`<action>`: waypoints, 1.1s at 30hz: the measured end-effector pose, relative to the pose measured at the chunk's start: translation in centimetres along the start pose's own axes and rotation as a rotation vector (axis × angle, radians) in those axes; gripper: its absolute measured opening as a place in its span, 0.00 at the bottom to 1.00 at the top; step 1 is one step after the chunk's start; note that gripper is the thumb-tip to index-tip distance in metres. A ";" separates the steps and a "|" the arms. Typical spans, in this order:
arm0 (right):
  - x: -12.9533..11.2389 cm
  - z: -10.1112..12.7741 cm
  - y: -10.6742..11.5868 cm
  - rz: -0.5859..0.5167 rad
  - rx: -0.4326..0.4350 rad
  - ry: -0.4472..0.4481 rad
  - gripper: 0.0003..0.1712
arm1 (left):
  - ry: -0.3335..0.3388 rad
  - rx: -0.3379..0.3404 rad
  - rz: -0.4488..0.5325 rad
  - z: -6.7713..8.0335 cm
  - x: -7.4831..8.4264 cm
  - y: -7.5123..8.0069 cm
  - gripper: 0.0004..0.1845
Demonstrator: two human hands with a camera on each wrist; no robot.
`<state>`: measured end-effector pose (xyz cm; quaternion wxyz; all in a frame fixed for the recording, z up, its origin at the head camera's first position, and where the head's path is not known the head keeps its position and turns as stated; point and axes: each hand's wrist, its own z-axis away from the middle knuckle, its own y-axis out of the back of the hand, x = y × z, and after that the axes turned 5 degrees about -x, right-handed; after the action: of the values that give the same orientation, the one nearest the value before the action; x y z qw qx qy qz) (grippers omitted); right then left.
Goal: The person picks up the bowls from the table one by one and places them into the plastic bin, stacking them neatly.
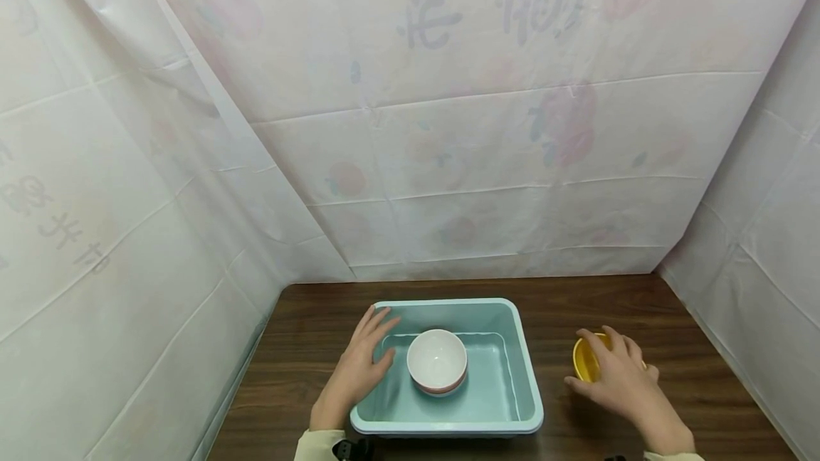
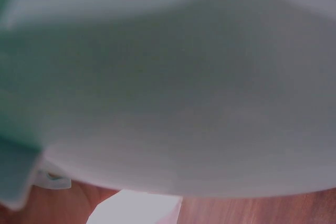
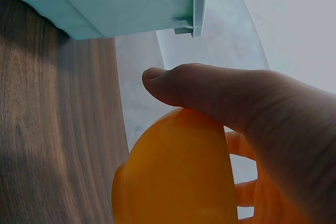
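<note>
My right hand [image 1: 620, 381] holds a yellow bowl [image 1: 584, 363] to the right of a light-blue plastic basin [image 1: 490, 383]. In the right wrist view the thumb [image 3: 210, 88] lies against the side of the yellow bowl [image 3: 178, 169], which is tipped sideways, and the other fingers are partly hidden behind it. Inside the basin sits a bowl with a white interior [image 1: 438, 358]; pinkish and bluish bands show beneath it, perhaps from bowls stacked together. My left hand [image 1: 359, 368] is over the basin's left rim with fingers spread, holding nothing. A blurred pale surface fills most of the left wrist view.
The basin and hands are over a dark wooden table [image 1: 307, 333]. Pale printed sheets [image 1: 461, 141] hang behind the table and along both sides. In the right wrist view the basin's outer wall [image 3: 126, 3] stands near the right hand.
</note>
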<state>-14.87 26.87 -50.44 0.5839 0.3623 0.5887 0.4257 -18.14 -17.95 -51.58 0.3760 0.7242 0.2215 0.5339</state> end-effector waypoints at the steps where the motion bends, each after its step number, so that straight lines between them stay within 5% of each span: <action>1: 0.0 0.0 0.0 -0.001 -0.001 -0.002 0.54 | -0.001 0.001 -0.001 0.0 0.0 0.0 0.29; 33: -2.8 -1.5 1.6 -0.002 0.018 0.026 0.55 | -0.002 -0.014 -0.003 -0.1 -0.2 0.0 0.30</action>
<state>-16.32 24.80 -47.93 0.5735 0.3616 0.6003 0.4243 -18.25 -18.06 -51.67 0.3821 0.7217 0.2187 0.5342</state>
